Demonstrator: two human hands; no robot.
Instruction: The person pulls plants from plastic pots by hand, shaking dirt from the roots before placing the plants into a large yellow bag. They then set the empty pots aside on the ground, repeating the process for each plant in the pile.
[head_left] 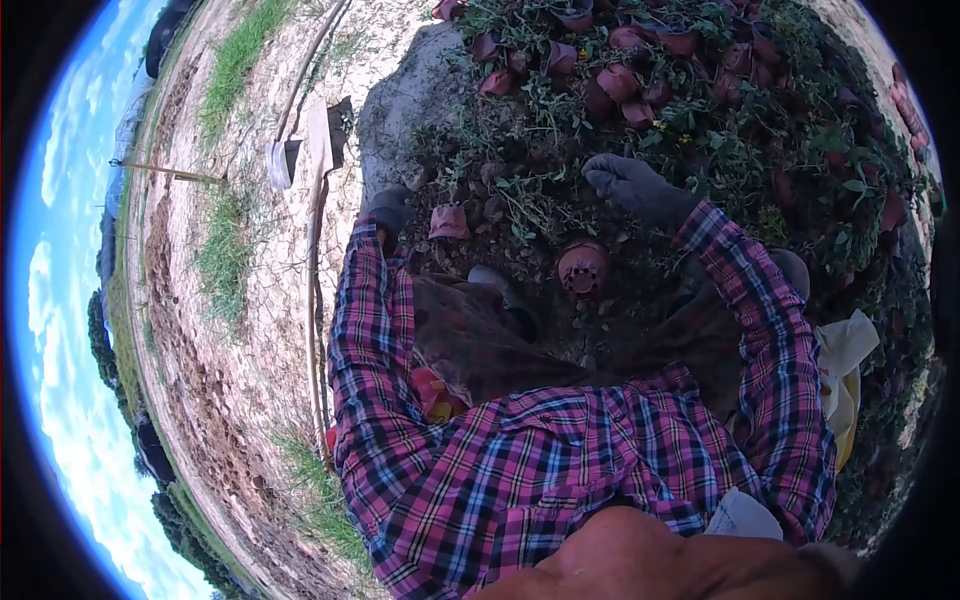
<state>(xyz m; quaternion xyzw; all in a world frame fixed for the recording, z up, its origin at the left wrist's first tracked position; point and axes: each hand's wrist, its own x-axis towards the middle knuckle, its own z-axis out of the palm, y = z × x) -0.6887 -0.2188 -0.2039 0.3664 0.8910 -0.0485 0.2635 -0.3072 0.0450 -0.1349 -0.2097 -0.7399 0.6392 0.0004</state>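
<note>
While our left hand (pixel 391 208) sits by the soil's (pixel 462 258) left edge, our right hand's (pixel 645 190) well apart, over the stems (pixel 535 205); we can't tell either grip; crumpled pot's (pixel 449 222) between them; we'd pinch it lightly.

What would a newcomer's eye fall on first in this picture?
Probably the pink-and-blue plaid shirt across the lower middle. Next, the reddish pots tangled with green plants at the upper right, and the bright, cloudy sky curving down the left edge. A lone pot between the legs also stands out.
</note>
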